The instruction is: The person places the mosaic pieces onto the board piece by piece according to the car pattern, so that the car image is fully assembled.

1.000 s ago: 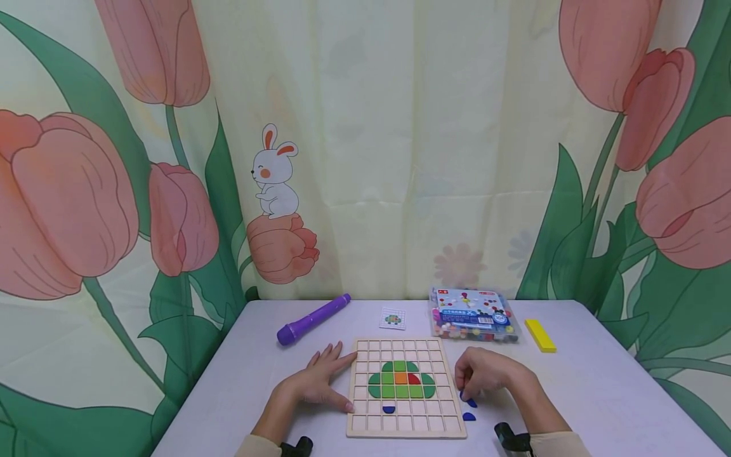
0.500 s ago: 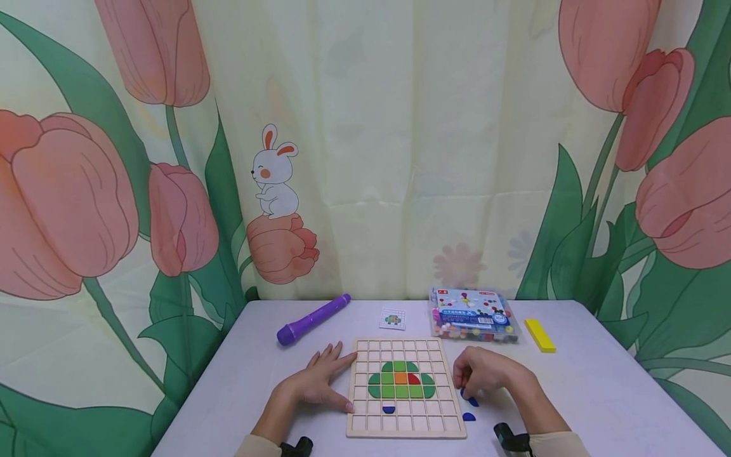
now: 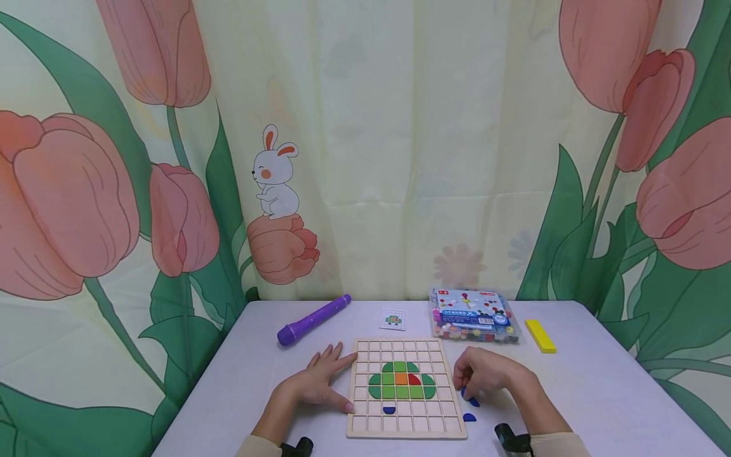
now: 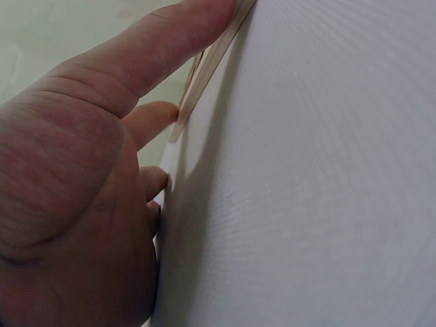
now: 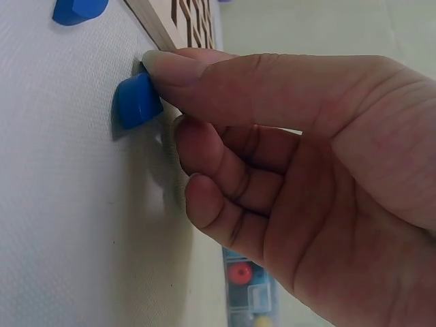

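Observation:
A wooden grid board (image 3: 408, 424) lies on the table with a green tile shape (image 3: 394, 391) in its middle, including an orange tile (image 3: 401, 379) and a red tile (image 3: 414, 379). One blue half-round tile (image 3: 389, 410) sits in a lower cell. My left hand (image 3: 320, 383) is spread flat, thumb and fingertips touching the board's left edge. To the right of the board, my right hand (image 3: 485, 371) has curled fingers, thumb and forefinger pinching a blue half-round tile (image 3: 464, 393), mostly hidden by them. Beside the fingertips lies another blue tile (image 5: 138, 101); a third blue tile (image 3: 469, 417) lies nearer me.
Behind the board lie a small pattern card (image 3: 393, 319) and a clear box of colored beads (image 3: 474, 315). A purple microphone-shaped stick (image 3: 314, 320) is at the back left, a yellow block (image 3: 540, 336) at the back right. A printed curtain (image 3: 371, 158) hangs behind the table.
My right hand shifts only very slightly at the blue tiles. The left hand, the board and the tiles on it stay as they were.

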A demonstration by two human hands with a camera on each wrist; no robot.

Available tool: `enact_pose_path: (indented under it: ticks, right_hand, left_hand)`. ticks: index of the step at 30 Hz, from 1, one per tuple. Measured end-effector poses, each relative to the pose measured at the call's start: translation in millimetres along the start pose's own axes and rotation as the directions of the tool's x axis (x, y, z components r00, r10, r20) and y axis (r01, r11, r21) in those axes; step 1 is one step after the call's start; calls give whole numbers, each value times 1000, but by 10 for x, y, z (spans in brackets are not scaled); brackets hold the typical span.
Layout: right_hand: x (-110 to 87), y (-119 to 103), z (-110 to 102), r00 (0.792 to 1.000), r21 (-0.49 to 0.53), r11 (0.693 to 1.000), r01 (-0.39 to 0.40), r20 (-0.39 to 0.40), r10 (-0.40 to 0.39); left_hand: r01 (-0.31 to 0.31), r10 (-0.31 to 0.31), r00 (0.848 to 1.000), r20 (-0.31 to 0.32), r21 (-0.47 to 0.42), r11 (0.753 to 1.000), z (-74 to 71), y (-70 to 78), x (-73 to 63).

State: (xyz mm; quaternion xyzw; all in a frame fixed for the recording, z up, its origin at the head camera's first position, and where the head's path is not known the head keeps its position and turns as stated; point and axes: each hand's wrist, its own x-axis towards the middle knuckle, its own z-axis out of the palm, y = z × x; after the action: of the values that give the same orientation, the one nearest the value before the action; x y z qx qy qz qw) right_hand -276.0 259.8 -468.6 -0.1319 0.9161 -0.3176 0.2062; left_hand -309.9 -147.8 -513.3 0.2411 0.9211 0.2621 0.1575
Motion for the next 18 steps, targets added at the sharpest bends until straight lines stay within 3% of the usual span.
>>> enact_pose_path:
  ticks: [8,18]
  right_hand:
    - [-3,30,-4,1000,-2,1000,16,-10,-16]
    - [55,19,-59,974,102,971,216,-93,-207]
  left_hand:
    - [-1,1,1000,2,4,1000,-2,-5,1]
    - [-7,7,1000,5,2,1000,-7,-5,8]
